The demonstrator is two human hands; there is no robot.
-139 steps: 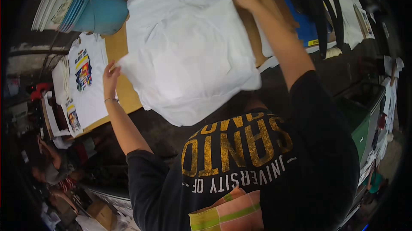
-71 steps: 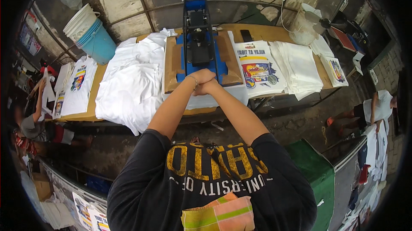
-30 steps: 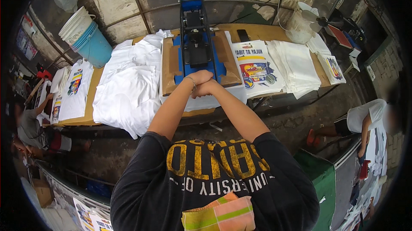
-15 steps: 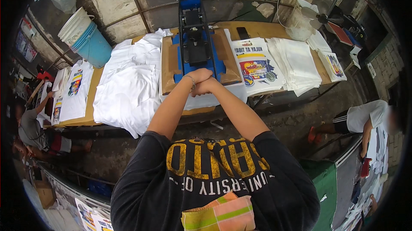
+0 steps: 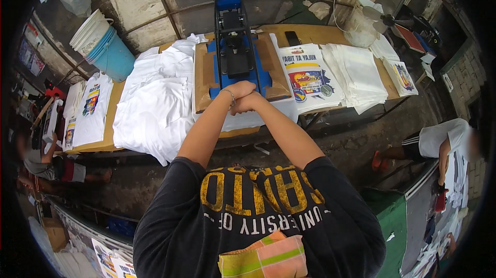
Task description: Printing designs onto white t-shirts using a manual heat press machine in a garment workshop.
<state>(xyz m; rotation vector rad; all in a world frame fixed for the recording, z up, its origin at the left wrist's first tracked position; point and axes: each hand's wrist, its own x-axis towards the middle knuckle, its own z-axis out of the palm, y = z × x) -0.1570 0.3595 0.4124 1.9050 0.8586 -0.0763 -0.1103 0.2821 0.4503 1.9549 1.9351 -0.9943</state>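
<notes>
A blue heat press (image 5: 235,56) stands on the wooden table (image 5: 103,146), its plate down on brown card sheets. A white shirt (image 5: 248,120) hangs out from under it over the table's front edge. My left hand (image 5: 242,88), with a thin bracelet on the wrist, and my right hand (image 5: 248,104) are stacked together at the press's front end, closed around its handle, which is mostly hidden beneath them. Both arms are stretched out straight.
A loose pile of white shirts (image 5: 155,102) lies left of the press; a printed shirt (image 5: 305,74) and a folded white stack (image 5: 356,74) lie right. A blue bucket (image 5: 111,56) stands far left. One person (image 5: 444,138) bends at the right, another (image 5: 36,159) sits left.
Earlier I held a white shirt spread out; since then both hands have been clasped at the press front. In the last second they hardly moved. The person at the right came further into view.
</notes>
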